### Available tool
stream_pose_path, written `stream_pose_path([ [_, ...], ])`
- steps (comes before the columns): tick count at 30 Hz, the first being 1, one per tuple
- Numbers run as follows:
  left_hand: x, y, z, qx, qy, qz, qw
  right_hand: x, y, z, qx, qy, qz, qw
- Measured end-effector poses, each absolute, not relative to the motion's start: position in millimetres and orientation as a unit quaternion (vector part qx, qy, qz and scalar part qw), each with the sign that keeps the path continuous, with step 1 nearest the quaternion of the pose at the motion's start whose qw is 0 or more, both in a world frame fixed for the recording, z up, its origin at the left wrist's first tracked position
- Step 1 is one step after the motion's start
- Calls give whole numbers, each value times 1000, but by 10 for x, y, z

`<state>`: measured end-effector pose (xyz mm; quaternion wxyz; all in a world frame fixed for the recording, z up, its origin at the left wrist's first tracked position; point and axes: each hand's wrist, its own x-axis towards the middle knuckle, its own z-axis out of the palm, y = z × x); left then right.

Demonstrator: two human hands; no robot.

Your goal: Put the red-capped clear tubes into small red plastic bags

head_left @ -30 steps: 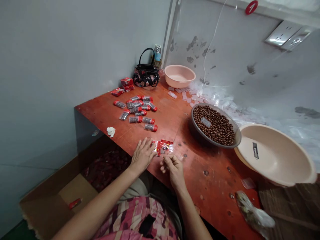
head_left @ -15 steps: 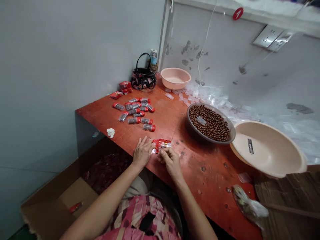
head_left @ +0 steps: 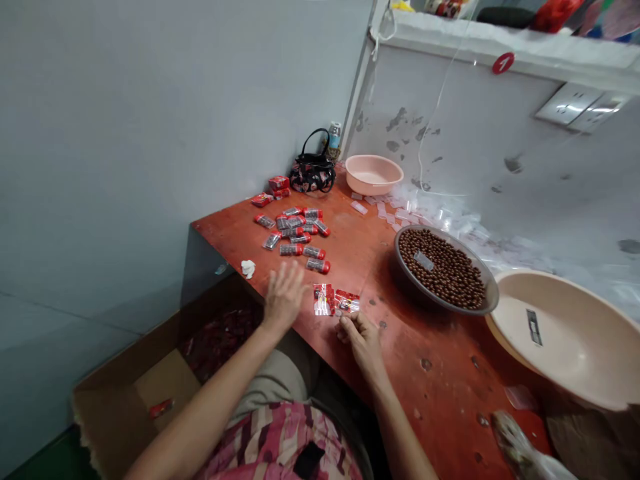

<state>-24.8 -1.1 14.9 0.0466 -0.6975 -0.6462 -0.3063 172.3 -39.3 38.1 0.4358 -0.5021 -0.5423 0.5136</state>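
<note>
My left hand (head_left: pixel 286 299) is lifted at the table's front edge, fingers apart and somewhat smeared by motion, holding nothing. Just right of it, a red-and-clear printed packet (head_left: pixel 323 300) lies flat on the red table. A second such packet (head_left: pixel 347 301) lies beside it. My right hand (head_left: pixel 361 333) is at this packet's lower edge, thumb and forefinger pressed together. What is between those fingertips, if anything, is too small to make out. Beyond the hands lie several clear, red-capped packs with dark contents (head_left: pixel 302 251).
Brown balls fill a grey bowl (head_left: pixel 400 270) at right, with a small clear container (head_left: pixel 423 261) on them. A large beige basin (head_left: pixel 575 327), a pink basin (head_left: pixel 374 175) and a handbag (head_left: pixel 313 175) stand around. A cardboard box (head_left: pixel 115 407) sits below left.
My left hand has lifted off the packets and moved left, uncovering them. My right hand stays by the packet's lower edge. The camera view has shifted left and up.
</note>
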Motion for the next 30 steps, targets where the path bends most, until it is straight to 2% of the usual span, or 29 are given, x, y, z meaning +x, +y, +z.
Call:
stream_pose_path([
  [4, -1021, 122, 50, -575, -763, -272, 120, 1728, -379, 347, -510, -529, 528, 425],
  [8, -1369, 167, -72, -597, -738, -288, 125, 1657, -369, 323, -503, -522, 541, 427],
  [12, -973, 59, 65, -666, -652, -339, 128, 1614, -337, 348, -504, -514, 546, 428],
  [15, -423, -56, 157, -760, -570, -307, 50, 1614, -285, 382, -509, -496, 557, 429],
  [19, 82, -102, 88, -772, -570, -277, -42, 1598, -234, 416, -506, -493, 569, 421],
  [23, 158, -68, -2, -745, -587, -307, -79, 1568, -219, 430, -513, -518, 541, 420],
  [30, 135, -118, 7, -732, -581, -347, -80, 1470, -49, 386, -552, -549, 435, 452],
])
